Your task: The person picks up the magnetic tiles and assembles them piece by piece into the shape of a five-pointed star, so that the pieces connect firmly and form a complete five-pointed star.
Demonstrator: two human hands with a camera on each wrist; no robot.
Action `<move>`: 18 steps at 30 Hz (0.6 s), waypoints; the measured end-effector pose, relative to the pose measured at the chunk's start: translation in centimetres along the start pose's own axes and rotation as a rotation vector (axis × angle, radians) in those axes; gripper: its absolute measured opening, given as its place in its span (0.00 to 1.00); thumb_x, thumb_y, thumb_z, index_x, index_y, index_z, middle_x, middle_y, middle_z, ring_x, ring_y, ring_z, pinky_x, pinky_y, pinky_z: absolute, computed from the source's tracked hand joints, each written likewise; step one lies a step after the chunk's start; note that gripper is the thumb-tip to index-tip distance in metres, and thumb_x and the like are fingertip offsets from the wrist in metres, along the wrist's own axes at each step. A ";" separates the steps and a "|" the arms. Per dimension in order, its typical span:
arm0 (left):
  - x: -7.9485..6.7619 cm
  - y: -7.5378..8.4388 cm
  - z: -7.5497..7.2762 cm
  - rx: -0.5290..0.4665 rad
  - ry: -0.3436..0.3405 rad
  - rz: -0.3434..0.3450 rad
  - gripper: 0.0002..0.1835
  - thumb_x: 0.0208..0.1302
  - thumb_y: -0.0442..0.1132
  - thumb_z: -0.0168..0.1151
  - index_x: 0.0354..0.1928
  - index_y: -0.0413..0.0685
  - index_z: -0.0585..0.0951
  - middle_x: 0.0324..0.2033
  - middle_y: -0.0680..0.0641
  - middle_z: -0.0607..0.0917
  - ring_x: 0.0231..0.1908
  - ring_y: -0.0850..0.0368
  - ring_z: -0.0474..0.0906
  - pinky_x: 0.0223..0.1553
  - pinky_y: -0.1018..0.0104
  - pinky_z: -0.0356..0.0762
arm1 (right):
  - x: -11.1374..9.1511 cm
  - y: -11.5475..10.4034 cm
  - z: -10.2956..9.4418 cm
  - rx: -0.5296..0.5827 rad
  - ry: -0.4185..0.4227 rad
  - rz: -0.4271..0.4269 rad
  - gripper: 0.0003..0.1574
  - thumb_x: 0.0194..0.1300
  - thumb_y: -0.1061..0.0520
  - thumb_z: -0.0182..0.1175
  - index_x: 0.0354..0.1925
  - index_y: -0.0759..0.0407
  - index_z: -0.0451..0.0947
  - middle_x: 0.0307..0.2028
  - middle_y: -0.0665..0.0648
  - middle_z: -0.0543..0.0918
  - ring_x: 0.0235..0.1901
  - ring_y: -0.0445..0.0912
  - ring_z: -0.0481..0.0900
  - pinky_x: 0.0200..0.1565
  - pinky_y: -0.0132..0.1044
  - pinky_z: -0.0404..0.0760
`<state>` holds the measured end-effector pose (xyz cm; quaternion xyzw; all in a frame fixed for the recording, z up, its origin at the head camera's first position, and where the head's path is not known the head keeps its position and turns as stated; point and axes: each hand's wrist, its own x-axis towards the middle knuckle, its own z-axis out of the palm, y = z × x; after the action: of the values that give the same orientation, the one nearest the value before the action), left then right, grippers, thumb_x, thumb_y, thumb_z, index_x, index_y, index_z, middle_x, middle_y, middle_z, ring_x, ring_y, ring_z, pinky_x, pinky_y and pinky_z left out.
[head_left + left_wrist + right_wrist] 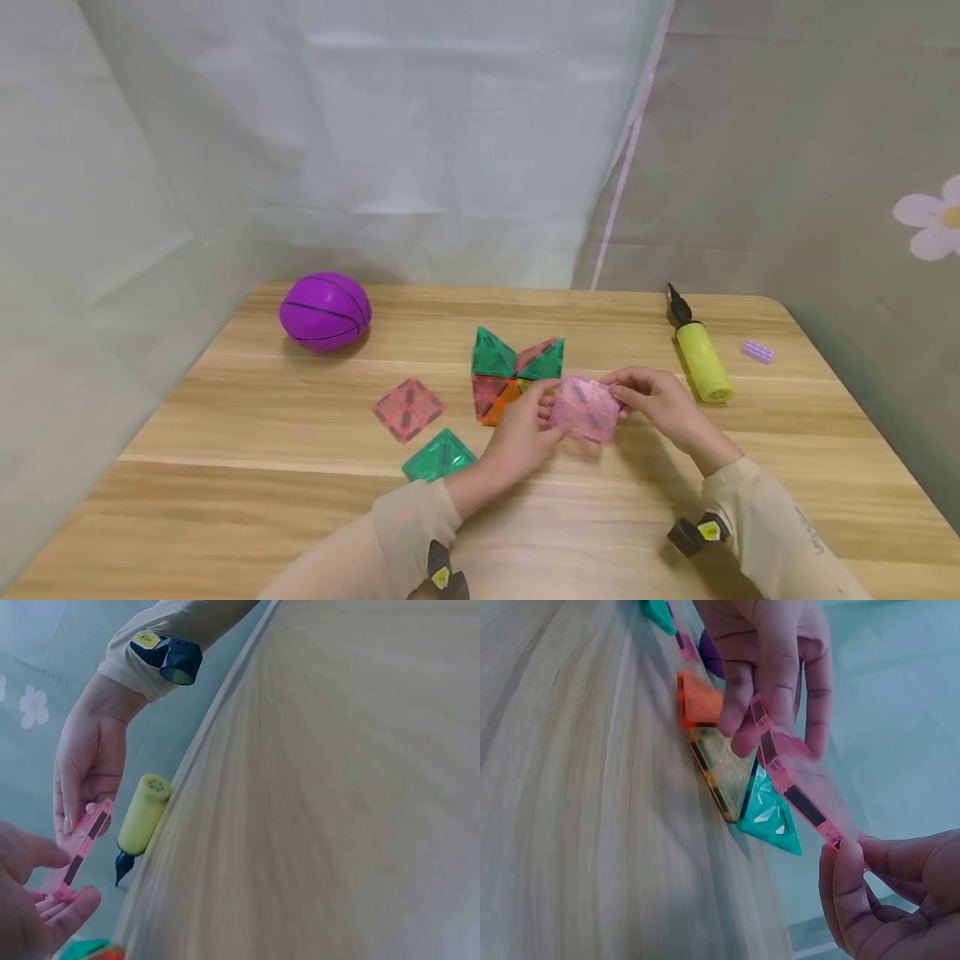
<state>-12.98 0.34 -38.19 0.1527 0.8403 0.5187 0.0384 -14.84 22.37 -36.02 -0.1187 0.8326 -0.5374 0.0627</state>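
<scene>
Between my hands is a clear pink magnetic tile piece (587, 408), raised above the wooden table; a diagonal seam crosses it in the head view. My left hand (522, 429) grips its left side, with the thumb and fingers on opposite faces. At the right corner my right hand (660, 408) pinches it between thumb and fingertips. Dark magnet strips show along the pink tile's edge (802, 802) in the right wrist view. Just behind the left hand stands a cluster of triangular tiles (495, 392) in green, pink, orange and yellow, partly hidden by that hand.
A pink tile square (408, 410) and a green tile piece (438, 457) lie left of the left forearm. Farther back sits a purple ball (326, 312). On the right are a yellow hand pump (703, 362) with a black nozzle and a small lilac brick (758, 352).
</scene>
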 end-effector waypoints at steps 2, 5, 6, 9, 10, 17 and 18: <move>-0.2 -0.2 -0.4 0.020 0.035 0.014 0.27 0.59 0.31 0.66 0.61 0.45 0.72 0.42 0.44 0.84 0.38 0.56 0.81 0.39 0.72 0.81 | 0.3 -0.1 0.3 -0.001 -0.005 -0.003 0.15 0.69 0.66 0.53 0.49 0.76 0.76 0.39 0.65 0.84 0.30 0.33 0.78 0.34 0.28 0.81; -0.3 -0.5 -0.8 0.043 0.073 0.038 0.24 0.60 0.31 0.65 0.59 0.45 0.74 0.40 0.44 0.84 0.35 0.57 0.81 0.35 0.74 0.79 | 0.7 -0.2 0.6 0.001 -0.011 -0.006 0.15 0.69 0.65 0.53 0.49 0.74 0.77 0.40 0.66 0.84 0.30 0.33 0.78 0.35 0.29 0.82; -0.4 -0.5 -0.9 0.048 0.079 0.041 0.24 0.60 0.31 0.65 0.59 0.45 0.74 0.39 0.44 0.84 0.35 0.57 0.81 0.34 0.75 0.79 | 0.8 -0.3 0.8 0.004 -0.013 -0.009 0.15 0.69 0.65 0.54 0.49 0.74 0.77 0.41 0.66 0.84 0.30 0.33 0.78 0.36 0.29 0.82; -0.5 -0.7 -1.2 0.033 0.081 0.031 0.24 0.60 0.30 0.64 0.59 0.45 0.74 0.39 0.44 0.84 0.34 0.58 0.81 0.33 0.76 0.78 | 1.2 -0.4 1.1 0.017 -0.023 -0.020 0.15 0.69 0.65 0.53 0.49 0.75 0.77 0.40 0.65 0.84 0.30 0.33 0.78 0.35 0.30 0.82; -0.6 -0.8 -1.3 0.027 0.080 0.025 0.25 0.60 0.30 0.64 0.60 0.45 0.73 0.39 0.44 0.83 0.34 0.58 0.80 0.33 0.76 0.78 | 1.3 -0.4 1.2 0.023 -0.028 -0.021 0.15 0.69 0.65 0.53 0.49 0.75 0.76 0.40 0.64 0.84 0.30 0.33 0.78 0.35 0.29 0.82; -0.7 -1.0 -1.8 0.075 0.033 0.003 0.36 0.54 0.30 0.70 0.65 0.43 0.67 0.43 0.43 0.82 0.36 0.57 0.81 0.35 0.75 0.79 | 2.2 -0.5 2.0 0.064 -0.058 -0.011 0.16 0.69 0.65 0.53 0.50 0.76 0.76 0.39 0.63 0.84 0.30 0.33 0.77 0.35 0.29 0.81; -0.8 -1.1 -1.9 0.097 0.027 0.012 0.38 0.53 0.31 0.71 0.66 0.43 0.66 0.44 0.42 0.82 0.37 0.56 0.81 0.35 0.75 0.79 | 2.3 -0.5 2.0 0.066 -0.062 -0.004 0.16 0.69 0.65 0.53 0.50 0.75 0.76 0.40 0.62 0.84 0.30 0.33 0.77 0.35 0.29 0.81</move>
<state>-12.91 -1.93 -38.33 0.1528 0.8640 0.4794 0.0166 -16.56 19.76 -36.35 -0.1349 0.8116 -0.5609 0.0916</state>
